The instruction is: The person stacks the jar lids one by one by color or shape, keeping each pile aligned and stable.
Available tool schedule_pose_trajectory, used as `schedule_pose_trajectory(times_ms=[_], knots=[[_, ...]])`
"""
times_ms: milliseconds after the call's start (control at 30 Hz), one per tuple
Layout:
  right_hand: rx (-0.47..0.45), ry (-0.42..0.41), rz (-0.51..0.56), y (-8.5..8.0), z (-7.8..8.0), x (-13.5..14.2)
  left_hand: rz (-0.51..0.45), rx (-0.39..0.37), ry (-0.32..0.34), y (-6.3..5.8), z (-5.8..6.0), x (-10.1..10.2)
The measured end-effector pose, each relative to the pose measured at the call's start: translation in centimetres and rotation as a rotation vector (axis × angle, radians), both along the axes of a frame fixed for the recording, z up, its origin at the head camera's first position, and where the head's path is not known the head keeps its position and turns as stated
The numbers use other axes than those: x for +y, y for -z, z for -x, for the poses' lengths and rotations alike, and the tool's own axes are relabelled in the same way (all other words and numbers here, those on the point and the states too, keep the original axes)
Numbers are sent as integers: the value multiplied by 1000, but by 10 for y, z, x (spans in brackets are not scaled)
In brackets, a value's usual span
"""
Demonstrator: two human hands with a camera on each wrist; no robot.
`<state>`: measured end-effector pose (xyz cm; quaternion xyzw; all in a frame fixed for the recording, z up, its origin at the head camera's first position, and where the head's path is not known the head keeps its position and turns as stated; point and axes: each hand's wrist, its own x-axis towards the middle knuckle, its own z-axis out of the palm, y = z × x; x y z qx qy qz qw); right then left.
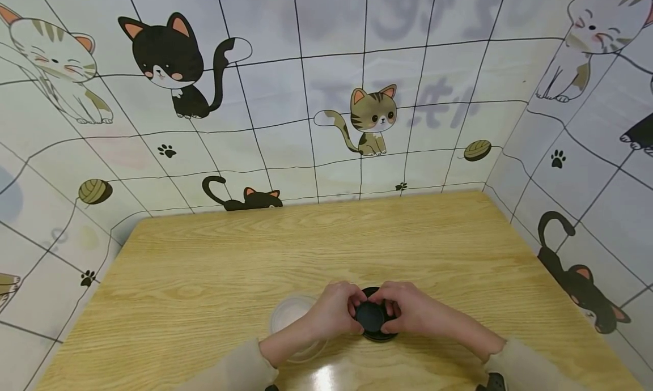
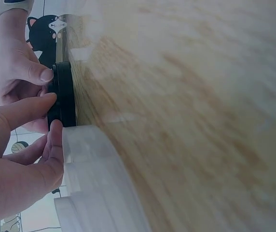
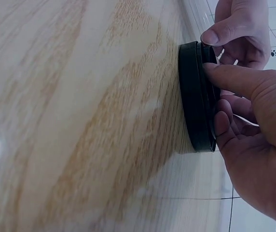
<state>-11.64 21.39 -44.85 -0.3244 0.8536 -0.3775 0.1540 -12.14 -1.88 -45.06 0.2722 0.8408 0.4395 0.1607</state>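
A small round black lid [image 1: 369, 317] sits within the outline of a wider round black lid [image 1: 379, 338], low over the wooden table. My left hand [image 1: 334, 311] grips the small lid from the left, its thumb and fingertips at the edge. From the other side my right hand [image 1: 413, 311] pinches it too, and the two hands' index fingertips come close together at its far edge. In the right wrist view the black lids [image 3: 193, 96] form a low stack on the table. Nested clear plastic containers [image 2: 94, 179] stand beside my left hand, partly hidden by that forearm in the head view.
The wooden table [image 1: 229, 260] reaches back to a wall covering [image 1: 275, 96] printed with cats and grid lines. More of this covering rises along the left and right sides. Light glares off the table near its front.
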Motion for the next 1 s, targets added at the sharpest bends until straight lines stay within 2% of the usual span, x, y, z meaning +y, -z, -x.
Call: schedule_pose_trajectory(times_ms=[567, 733, 867, 1000], knots=[[8, -5, -19, 2, 2, -3, 10, 2, 11, 0, 2, -2], [17, -17, -8, 1, 2, -2, 16, -23, 6, 0, 1, -2], [-23, 13, 33, -1, 0, 0, -4, -63, -14, 0, 0, -5], [-51, 68, 77, -3, -2, 3, -44, -67, -33, -5, 2, -11]])
